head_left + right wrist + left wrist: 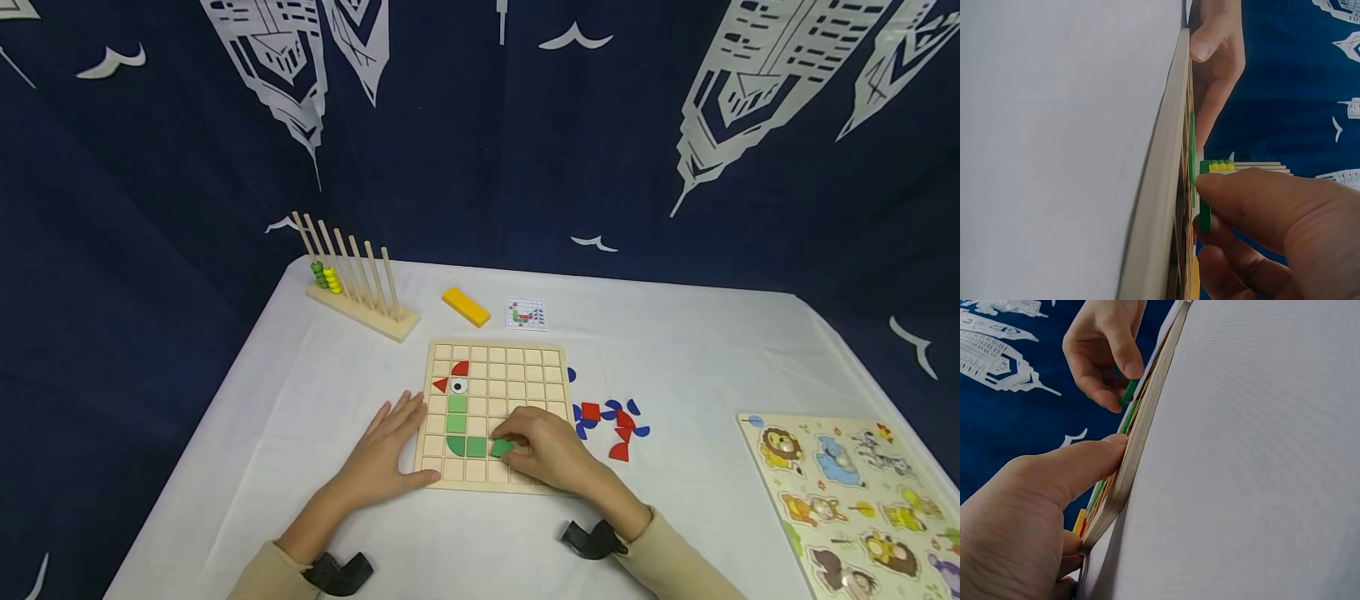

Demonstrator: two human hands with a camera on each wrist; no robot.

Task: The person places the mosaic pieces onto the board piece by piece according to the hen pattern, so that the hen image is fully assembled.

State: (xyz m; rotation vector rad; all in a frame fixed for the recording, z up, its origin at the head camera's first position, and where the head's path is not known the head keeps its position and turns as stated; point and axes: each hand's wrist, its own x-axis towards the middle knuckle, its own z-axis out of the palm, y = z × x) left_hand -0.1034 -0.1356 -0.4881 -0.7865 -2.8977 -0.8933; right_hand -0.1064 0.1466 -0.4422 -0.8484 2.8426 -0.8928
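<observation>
A wooden grid board (536,358) lies on the table. On its left part a red quarter-circle (461,368), a red triangle (440,384) and a white eye tile (458,386) sit above green squares (457,404). The row turns right at a green rounded corner piece (455,447). My right hand (551,450) pinches a green tile (1204,215) between thumb and fingers, just above the board; part of the tile is hidden by the fingertips. With fingers spread, my left hand (382,458) rests against the board's left edge, its thumb touching the near rim.
Right of the board lie loose blue half-circle pieces (641,431) and red pieces (591,412). Behind it are a pattern card (527,314), a yellow block (466,307) and a peg stand (363,312) with green and yellow beads. An animal puzzle board (847,500) lies at the right.
</observation>
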